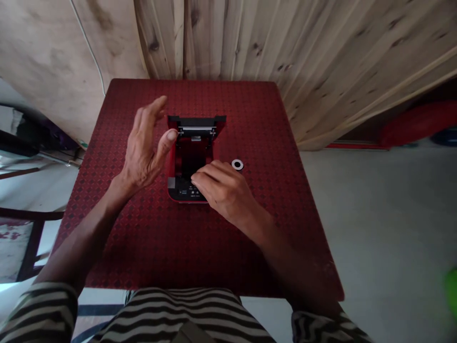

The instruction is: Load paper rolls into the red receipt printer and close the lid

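A small red and black printer [193,157] stands in the middle of a red patterned table [150,238], its lid tilted up at the back and its paper bay showing. My left hand [146,145] hovers at the printer's left side, fingers stretched out and apart, the thumb close to the lid's edge, holding nothing. My right hand [223,188] lies on the printer's front right corner, fingers curled down over the black button panel. A small white ring-shaped roll [237,165] lies on the table just right of the printer.
A wooden plank wall [250,38] rises right behind the table, with a thin white cable [89,47] running down it at the left. A dark chair frame [28,228] stands to the left. Grey floor [385,214] spreads to the right.
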A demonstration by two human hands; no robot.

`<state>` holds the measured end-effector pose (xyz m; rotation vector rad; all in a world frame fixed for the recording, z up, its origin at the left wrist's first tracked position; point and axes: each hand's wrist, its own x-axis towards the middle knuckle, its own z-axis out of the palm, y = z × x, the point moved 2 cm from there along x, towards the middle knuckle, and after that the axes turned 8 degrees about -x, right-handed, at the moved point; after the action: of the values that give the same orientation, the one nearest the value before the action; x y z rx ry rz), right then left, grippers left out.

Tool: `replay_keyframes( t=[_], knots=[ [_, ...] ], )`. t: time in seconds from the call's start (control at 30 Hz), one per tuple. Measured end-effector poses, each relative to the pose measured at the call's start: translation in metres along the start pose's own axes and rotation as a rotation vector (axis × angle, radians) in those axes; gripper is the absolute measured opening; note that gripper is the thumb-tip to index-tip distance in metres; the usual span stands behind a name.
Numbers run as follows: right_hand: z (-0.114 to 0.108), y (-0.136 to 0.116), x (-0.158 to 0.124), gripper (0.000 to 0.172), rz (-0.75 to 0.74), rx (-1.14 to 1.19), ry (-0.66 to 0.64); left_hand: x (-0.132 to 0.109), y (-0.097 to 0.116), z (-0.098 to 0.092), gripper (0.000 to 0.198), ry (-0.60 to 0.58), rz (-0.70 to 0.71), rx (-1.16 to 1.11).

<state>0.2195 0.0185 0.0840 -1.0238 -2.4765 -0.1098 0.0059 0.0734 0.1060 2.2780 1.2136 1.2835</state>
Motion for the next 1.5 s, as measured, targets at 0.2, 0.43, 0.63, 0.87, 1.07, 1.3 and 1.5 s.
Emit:
replay_keyframes(
  t=[0.2,0.43,0.63,0.87,1.07,1.3,1.5],
  knots=[
    [0.001,-0.010,-0.011,0.028,0.016,-0.120,0.144,-0.021,0.017,0.002,0.047,-0.077,0.064,0.026],
    [0.003,-0.021,-0.013,0.026,-0.028,-0.249,0.191,-0.077,0.017,0.013,0.076,-0.246,0.204,0.100],
    [0.006,-0.021,-0.012,0.028,0.045,-0.161,0.094,-0.083,0.013,0.017,0.082,-0.232,0.203,0.147],
    [0.006,-0.020,-0.012,0.025,0.076,-0.109,0.089,-0.085,0.013,0.021,0.072,-0.200,0.201,0.183],
    [-0.008,-0.018,-0.043,0.039,0.265,0.023,0.367,-0.099,0.020,0.017,0.081,-0.138,0.133,0.169],
    [0.023,-0.022,-0.089,0.036,0.623,0.287,0.319,-0.111,0.026,0.013,0.060,-0.041,0.219,0.380],
    [0.041,-0.025,-0.091,0.037,0.542,0.369,0.302,-0.114,0.021,0.017,0.067,-0.030,0.200,0.366]
  ],
)
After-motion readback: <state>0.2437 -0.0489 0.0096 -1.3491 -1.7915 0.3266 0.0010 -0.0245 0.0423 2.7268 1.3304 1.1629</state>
